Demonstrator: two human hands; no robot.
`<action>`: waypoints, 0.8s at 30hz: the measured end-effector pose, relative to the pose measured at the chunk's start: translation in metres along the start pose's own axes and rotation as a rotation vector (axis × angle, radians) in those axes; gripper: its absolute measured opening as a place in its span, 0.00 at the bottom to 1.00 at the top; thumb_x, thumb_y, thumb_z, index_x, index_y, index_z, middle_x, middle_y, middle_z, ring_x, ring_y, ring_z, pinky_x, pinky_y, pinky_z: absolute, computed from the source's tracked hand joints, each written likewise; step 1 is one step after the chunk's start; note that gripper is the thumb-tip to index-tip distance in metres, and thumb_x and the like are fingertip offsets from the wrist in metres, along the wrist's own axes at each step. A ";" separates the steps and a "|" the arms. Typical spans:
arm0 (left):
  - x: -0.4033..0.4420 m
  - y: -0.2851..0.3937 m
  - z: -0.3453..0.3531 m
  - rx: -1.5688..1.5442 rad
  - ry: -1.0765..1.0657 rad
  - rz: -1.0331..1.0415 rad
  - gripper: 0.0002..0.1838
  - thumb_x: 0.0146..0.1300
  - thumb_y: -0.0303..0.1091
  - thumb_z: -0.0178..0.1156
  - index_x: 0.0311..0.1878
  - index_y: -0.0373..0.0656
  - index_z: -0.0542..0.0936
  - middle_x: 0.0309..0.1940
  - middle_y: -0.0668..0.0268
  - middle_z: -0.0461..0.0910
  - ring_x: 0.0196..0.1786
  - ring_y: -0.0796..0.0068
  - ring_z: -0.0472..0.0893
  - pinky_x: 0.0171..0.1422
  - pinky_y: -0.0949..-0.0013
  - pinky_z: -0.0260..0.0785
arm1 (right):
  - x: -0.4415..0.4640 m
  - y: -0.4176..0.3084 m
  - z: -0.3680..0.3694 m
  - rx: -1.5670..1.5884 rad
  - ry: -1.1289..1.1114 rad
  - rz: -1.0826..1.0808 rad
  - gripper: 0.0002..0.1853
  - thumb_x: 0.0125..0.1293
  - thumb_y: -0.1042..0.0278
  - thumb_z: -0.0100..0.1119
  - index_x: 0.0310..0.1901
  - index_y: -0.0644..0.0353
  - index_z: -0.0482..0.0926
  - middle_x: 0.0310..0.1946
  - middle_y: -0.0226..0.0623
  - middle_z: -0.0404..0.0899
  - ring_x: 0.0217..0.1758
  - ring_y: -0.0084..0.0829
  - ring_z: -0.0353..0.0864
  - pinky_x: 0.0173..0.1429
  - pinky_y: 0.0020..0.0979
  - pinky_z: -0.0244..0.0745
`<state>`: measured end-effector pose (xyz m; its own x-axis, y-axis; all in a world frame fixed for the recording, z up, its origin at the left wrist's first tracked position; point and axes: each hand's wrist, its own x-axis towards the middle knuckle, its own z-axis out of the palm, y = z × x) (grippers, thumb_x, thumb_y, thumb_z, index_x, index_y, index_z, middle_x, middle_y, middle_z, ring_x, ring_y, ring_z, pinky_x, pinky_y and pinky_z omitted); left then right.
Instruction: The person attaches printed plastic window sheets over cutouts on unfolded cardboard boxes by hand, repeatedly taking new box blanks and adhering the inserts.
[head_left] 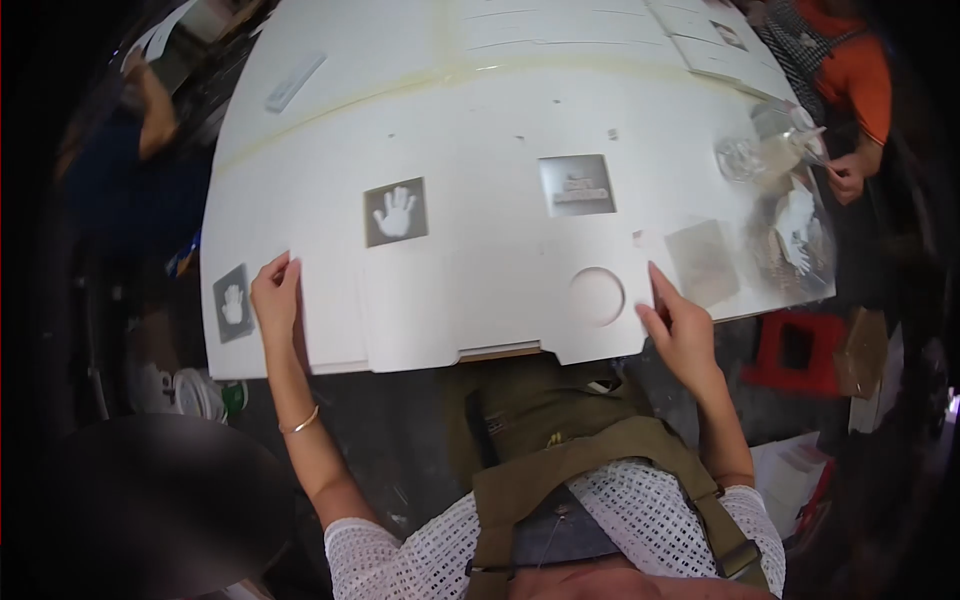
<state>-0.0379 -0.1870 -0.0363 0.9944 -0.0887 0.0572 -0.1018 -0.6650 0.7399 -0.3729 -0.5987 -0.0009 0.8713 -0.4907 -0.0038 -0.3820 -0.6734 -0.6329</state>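
A large white sheet (470, 280) with a round recess (597, 297) lies at the table's front edge. My left hand (276, 290) is closed at the sheet's left side, thumb and fingers pinched on its edge. At the right side, my right hand (677, 325) has its thumb and forefinger around the sheet's edge. Beyond the round recess is a silvery square with raised shapes (578, 186). A grey square with a white hand shape (395, 212) sits left of centre. Another such square (234, 304) lies just left of my left hand.
A clear bottle (780, 150) and a crumpled clear bag (738, 160) are at the right. Co-workers are at the right (855, 85) and left (115, 170). A red stool (797, 352) stands below the table's right edge. White buckets (198, 394) are at lower left.
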 end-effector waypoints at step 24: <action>-0.028 0.112 0.010 0.202 0.037 0.305 0.13 0.69 0.32 0.54 0.53 0.40 0.80 0.45 0.66 0.80 0.38 0.80 0.76 0.41 0.77 0.68 | 0.048 0.105 -0.119 -0.176 -0.183 0.092 0.19 0.44 0.74 0.73 0.35 0.60 0.71 0.31 0.31 0.70 0.35 0.27 0.73 0.39 0.28 0.68</action>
<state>-0.0772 -0.2668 0.0381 0.9173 -0.2813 0.2818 -0.3938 -0.7453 0.5381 -0.4075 -0.7586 0.0248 0.8658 -0.4566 -0.2049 -0.4955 -0.7244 -0.4793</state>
